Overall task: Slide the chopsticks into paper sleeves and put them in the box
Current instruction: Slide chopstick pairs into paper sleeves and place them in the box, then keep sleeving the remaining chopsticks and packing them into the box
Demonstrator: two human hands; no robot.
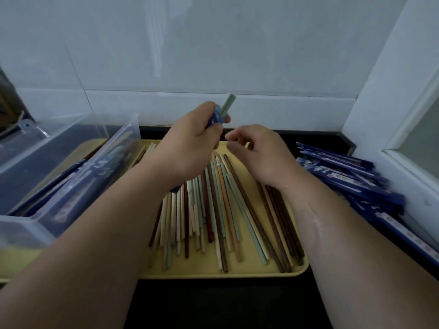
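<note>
Head view catches sleeving nearly done: above the yellow tray (261, 269) of loose chopsticks (213, 210), the left hand (187, 143) grips a blue paper sleeve (215, 118) with green chopsticks (228, 103) poking out its top. The right hand (259, 153) hovers beside it, fingers loosely curled and holding nothing. Next, probably a carry to the clear box (23, 229) at lower left. Around them are a white tiled wall (213, 43), a dark counter (213, 305) and spare sleeves (351, 176) at right.

Dim, bluish, soft, edges warped.

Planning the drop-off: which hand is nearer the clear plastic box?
Left. The left hand, gripping a blue paper sleeve, is just right of the clear plastic box; the right hand is farther right.
</note>
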